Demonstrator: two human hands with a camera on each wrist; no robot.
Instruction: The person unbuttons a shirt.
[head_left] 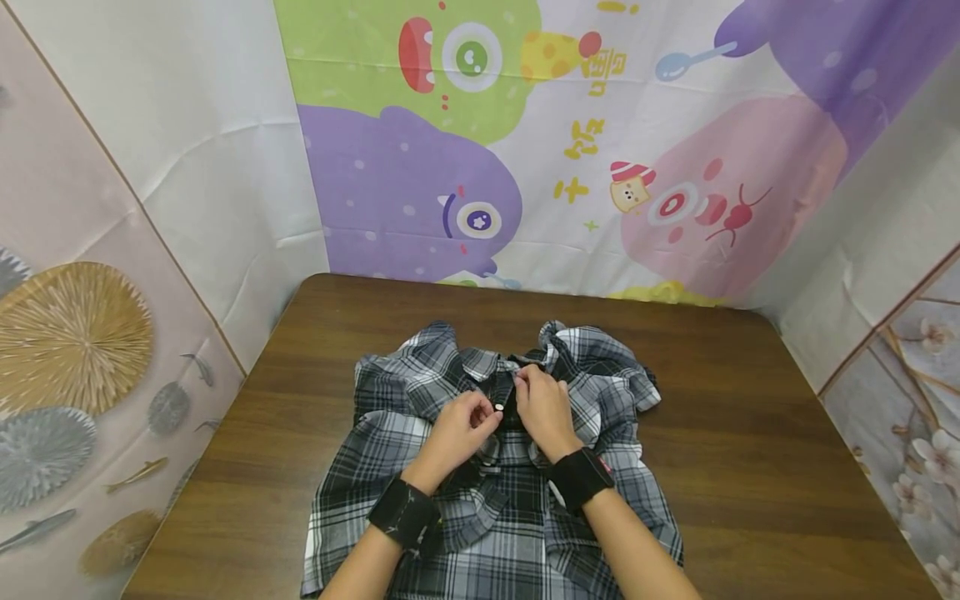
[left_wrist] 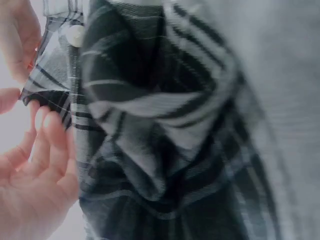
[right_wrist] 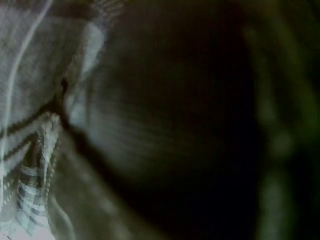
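Note:
A black, grey and white plaid shirt (head_left: pixel 502 554) lies bunched on the table, its collar toward the far side. My left hand (head_left: pixel 459 427) pinches the shirt's front edge between thumb and fingertips, close beside a small white button (head_left: pixel 498 407). The left wrist view shows a corner of plaid cloth (left_wrist: pixel 47 95) at the fingertips of the left hand (left_wrist: pixel 42 185) and a white button (left_wrist: pixel 75 36) above. My right hand (head_left: pixel 546 410) grips the opposite front edge just below the collar. Dark, blurred shirt cloth (right_wrist: pixel 45 65) fills the right wrist view, hiding the right fingers.
The brown wooden table (head_left: pixel 750 433) extends on both sides of the shirt. A cartoon-print curtain (head_left: pixel 405 183) hangs behind its far edge, with patterned panels left and right. Both wrists wear black bands (head_left: pixel 405 512).

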